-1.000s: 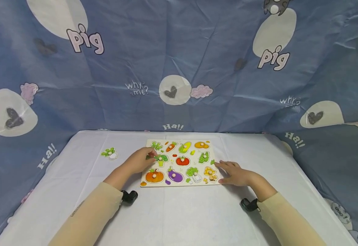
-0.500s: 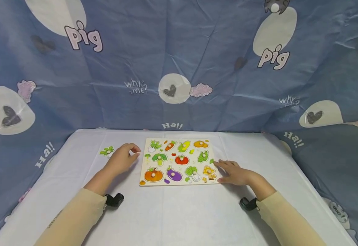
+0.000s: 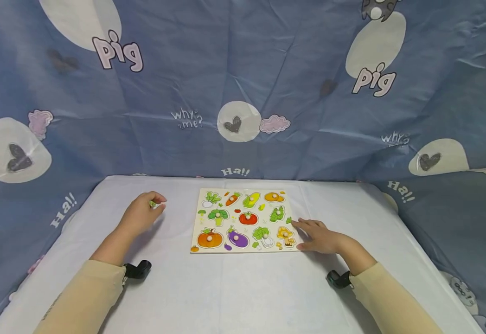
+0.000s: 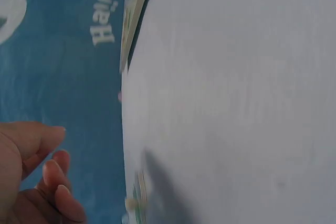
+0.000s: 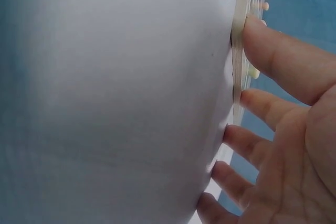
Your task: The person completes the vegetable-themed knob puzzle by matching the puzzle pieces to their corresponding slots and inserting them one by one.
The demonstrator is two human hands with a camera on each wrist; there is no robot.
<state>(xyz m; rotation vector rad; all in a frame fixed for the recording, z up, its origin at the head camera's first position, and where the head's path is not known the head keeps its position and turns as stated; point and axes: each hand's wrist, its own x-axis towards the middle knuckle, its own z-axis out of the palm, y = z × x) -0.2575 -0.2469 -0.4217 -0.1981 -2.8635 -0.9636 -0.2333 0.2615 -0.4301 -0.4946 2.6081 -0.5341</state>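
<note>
A wooden vegetable puzzle board [image 3: 226, 250] lies flat on the table, bearing several knobbed pieces such as a pumpkin [image 3: 209, 239], an eggplant [image 3: 238, 239] and a tomato [image 3: 248, 218]. Its top-left radish picture [image 3: 212, 199] shows no knob. Left of the board, my left hand [image 3: 139, 215] hovers with loosely bent fingers over a radish piece [image 3: 153, 204], mostly hidden in the head view. In the left wrist view that knobbed piece [image 4: 139, 198] lies on the table, apart from the fingers. My right hand [image 3: 322, 236] rests with spread fingers, thumb and forefinger touching the board's right edge [image 5: 239, 56].
A white cloth covers the table [image 3: 243, 292]. Behind it and along both sides hangs a blue printed curtain [image 3: 243, 153]. A black wrist camera [image 3: 137, 270] sits at the left cuff and another camera [image 3: 338, 279] at the right cuff.
My left hand has moved left from the broccoli piece, off the board and over to the radish piece, now mostly covering it. The right hand and the board have stayed put.
</note>
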